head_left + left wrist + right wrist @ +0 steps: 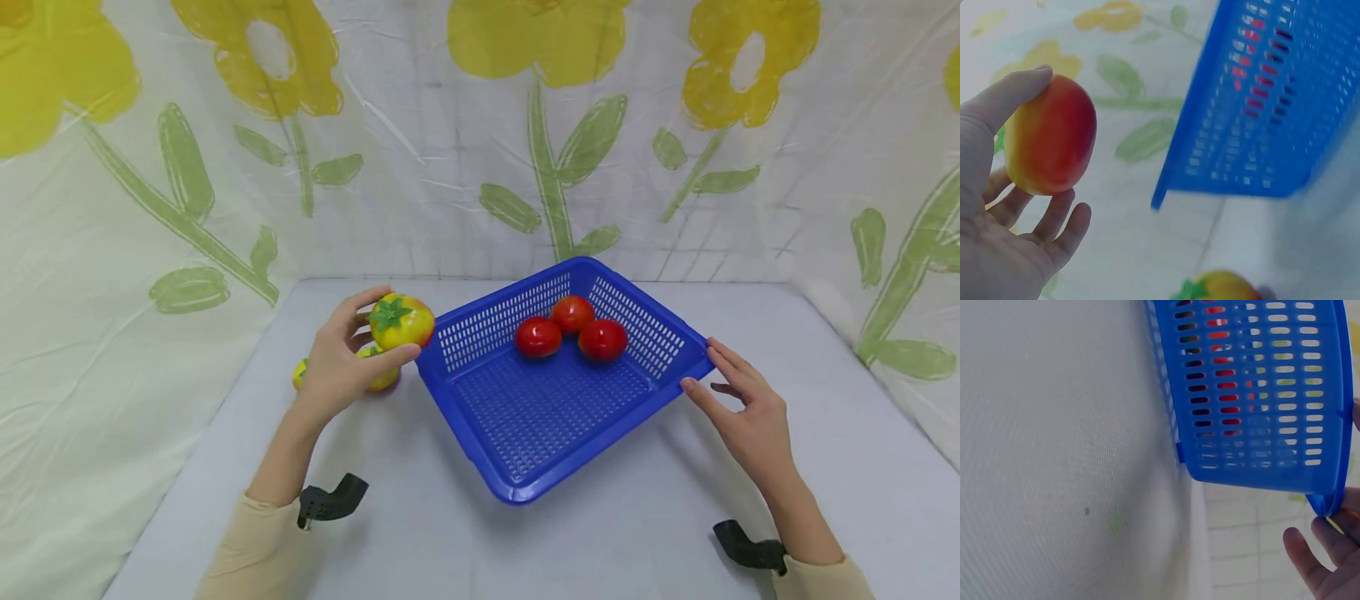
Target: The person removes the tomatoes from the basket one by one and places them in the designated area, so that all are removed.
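Your right hand (750, 412) pinches the right corner of the basket (540, 408), rectangular blue perforated plastic. Your left hand (336, 358) grips a fruit (405, 323) beside the basket's left corner: round, glossy, yellow blushing red, with a green leafy cap. Two yellow fruits (387, 380) lie behind that hand, toward the table's (405, 533) far left corner. Three shiny red fruits (602, 340) sit near the basket's far corner. Beyond hangs a creased flower-print sheet (405, 200).

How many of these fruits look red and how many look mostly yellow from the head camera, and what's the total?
Red fruits: 3, all in the blue basket
Mostly yellow fruits: 3, one held in the left hand, two partly hidden behind it
Total: 6
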Motion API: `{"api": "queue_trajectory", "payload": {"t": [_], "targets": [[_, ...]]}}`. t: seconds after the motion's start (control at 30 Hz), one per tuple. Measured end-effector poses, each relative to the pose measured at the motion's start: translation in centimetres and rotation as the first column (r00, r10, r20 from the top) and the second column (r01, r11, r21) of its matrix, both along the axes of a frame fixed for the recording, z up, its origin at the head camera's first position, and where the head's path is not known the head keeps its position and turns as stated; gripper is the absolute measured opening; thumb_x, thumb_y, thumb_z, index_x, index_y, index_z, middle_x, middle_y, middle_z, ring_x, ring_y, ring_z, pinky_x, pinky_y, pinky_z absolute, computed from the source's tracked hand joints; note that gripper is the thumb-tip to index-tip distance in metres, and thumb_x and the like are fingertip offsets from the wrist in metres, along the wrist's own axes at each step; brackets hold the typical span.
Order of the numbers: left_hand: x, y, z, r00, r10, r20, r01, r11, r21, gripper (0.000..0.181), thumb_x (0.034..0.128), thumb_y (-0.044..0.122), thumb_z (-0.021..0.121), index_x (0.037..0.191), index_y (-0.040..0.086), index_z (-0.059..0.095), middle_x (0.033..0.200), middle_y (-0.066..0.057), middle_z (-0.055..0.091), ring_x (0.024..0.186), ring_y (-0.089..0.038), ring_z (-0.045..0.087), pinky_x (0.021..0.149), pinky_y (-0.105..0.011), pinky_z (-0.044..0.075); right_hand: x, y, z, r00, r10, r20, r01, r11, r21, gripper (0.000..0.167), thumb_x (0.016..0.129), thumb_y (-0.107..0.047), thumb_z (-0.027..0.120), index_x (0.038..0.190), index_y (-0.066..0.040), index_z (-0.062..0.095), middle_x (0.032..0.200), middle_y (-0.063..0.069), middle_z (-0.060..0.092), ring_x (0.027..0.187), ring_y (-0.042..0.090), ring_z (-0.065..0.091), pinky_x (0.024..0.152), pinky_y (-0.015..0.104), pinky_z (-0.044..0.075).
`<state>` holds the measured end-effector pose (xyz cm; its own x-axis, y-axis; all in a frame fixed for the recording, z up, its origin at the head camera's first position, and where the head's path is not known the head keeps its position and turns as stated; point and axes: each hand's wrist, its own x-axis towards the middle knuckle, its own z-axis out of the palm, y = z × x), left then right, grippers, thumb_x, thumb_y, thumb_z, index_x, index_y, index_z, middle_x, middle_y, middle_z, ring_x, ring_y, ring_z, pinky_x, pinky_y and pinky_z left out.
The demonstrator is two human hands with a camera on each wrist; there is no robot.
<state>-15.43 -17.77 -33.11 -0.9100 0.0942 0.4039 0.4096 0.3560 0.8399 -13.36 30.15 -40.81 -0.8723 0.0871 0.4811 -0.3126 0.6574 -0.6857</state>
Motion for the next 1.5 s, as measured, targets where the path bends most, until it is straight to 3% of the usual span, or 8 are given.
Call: {"api": "queue_trajectory", "payload": {"t": [0.13, 0.27, 0.47, 0.6, 0.9, 1.03, 1.27, 1.5], "targets": [[0.8, -2.7, -1.1, 0.992, 0.126, 0.003, -0.126, 0.991, -0.037, 0.073, 0.0800, 0.020, 0.084, 0.143, 0.019, 0.048, 0.136, 0.003, 0.051, 0.114, -0.018, 0.052, 0.094, -0.022, 0.047, 0.0, 0.0, 0.0, 1.000, -0.003, 0.001, 0.003, 1.000, -0.002, 0.064, 0.087, -0.017, 0.078, 0.144, -0.012, 0.052, 0.148, -0.001, 0.046, 0.123, -0.005, 0.043, 0.084, 0.004, 0.039], [1.7, -5.4, -2.4, 0.972, 0.235, 0.026, -0.234, 0.972, -0.021, 0.073, 0.0805, 0.018, 0.084, 0.144, 0.018, 0.047, 0.135, 0.002, 0.050, 0.114, -0.016, 0.050, 0.093, -0.016, 0.045, 0.0, 0.1, -0.1, 1.000, 0.000, -0.003, 0.000, 1.000, -0.004, 0.064, 0.086, -0.016, 0.078, 0.144, -0.012, 0.051, 0.148, -0.001, 0.046, 0.125, -0.004, 0.042, 0.084, 0.003, 0.039], [2.7, -8.9, -4.2, 0.910, 0.407, 0.082, -0.411, 0.911, 0.041, 0.075, 0.0817, 0.015, 0.082, 0.146, 0.017, 0.045, 0.141, -0.001, 0.045, 0.117, -0.016, 0.046, 0.092, -0.014, 0.044, 0.0, 0.1, -0.2, 1.000, -0.001, 0.003, 0.001, 1.000, -0.007, 0.064, 0.086, -0.017, 0.078, 0.144, -0.014, 0.051, 0.148, -0.002, 0.046, 0.125, -0.002, 0.043, 0.084, 0.004, 0.039], [2.8, -10.2, -5.0, 0.871, 0.481, 0.102, -0.490, 0.865, 0.110, 0.074, 0.0814, 0.012, 0.082, 0.146, 0.019, 0.046, 0.142, 0.000, 0.044, 0.117, -0.018, 0.045, 0.091, -0.015, 0.045, 0.0, 0.1, -0.3, 1.000, -0.007, 0.012, 0.007, 1.000, -0.004, 0.065, 0.087, -0.018, 0.078, 0.145, -0.015, 0.051, 0.148, -0.002, 0.046, 0.124, -0.003, 0.044, 0.084, 0.003, 0.039], [2.7, -12.6, -6.5, 0.799, 0.560, 0.219, -0.595, 0.789, 0.151, 0.080, 0.0842, 0.016, 0.080, 0.152, 0.018, 0.036, 0.148, -0.004, 0.036, 0.125, -0.019, 0.039, 0.100, -0.020, 0.041, -0.1, 0.0, 0.0, 1.000, 0.000, -0.006, 0.000, 1.000, 0.001, 0.064, 0.087, -0.017, 0.078, 0.144, -0.013, 0.051, 0.148, -0.002, 0.046, 0.128, -0.003, 0.041, 0.084, 0.003, 0.039], [2.7, -13.7, -7.3, 0.779, 0.572, 0.256, -0.619, 0.766, 0.172, 0.082, 0.0840, 0.015, 0.080, 0.152, 0.014, 0.035, 0.151, -0.005, 0.033, 0.129, -0.021, 0.038, 0.102, -0.022, 0.039, 0.0, 0.0, 0.0, 1.000, 0.002, 0.000, -0.002, 1.000, 0.003, 0.064, 0.087, -0.017, 0.078, 0.144, -0.012, 0.051, 0.148, -0.001, 0.046, 0.127, -0.004, 0.041, 0.084, 0.003, 0.039], [2.2, -14.4, -8.4, 0.752, 0.594, 0.287, -0.643, 0.757, 0.117, 0.083, 0.0852, 0.021, 0.079, 0.153, 0.014, 0.032, 0.154, -0.007, 0.031, 0.135, -0.023, 0.038, 0.107, -0.031, 0.038, 0.0, -0.1, -0.1, 1.000, -0.003, -0.009, 0.003, 1.000, 0.009, 0.064, 0.087, -0.017, 0.078, 0.144, -0.013, 0.051, 0.148, -0.002, 0.046, 0.128, -0.003, 0.041, 0.085, 0.003, 0.038], [2.0, -14.7, -8.7, 0.729, 0.604, 0.322, -0.652, 0.756, 0.060, 0.085, 0.0861, 0.026, 0.078, 0.155, 0.015, 0.028, 0.156, -0.005, 0.029, 0.137, -0.024, 0.035, 0.108, -0.035, 0.037, 0.0, 0.0, -0.2, 1.000, -0.004, -0.010, 0.004, 1.000, 0.008, 0.064, 0.087, -0.017, 0.078, 0.144, -0.012, 0.051, 0.149, -0.003, 0.045, 0.129, -0.002, 0.041, 0.084, 0.003, 0.038]]}}
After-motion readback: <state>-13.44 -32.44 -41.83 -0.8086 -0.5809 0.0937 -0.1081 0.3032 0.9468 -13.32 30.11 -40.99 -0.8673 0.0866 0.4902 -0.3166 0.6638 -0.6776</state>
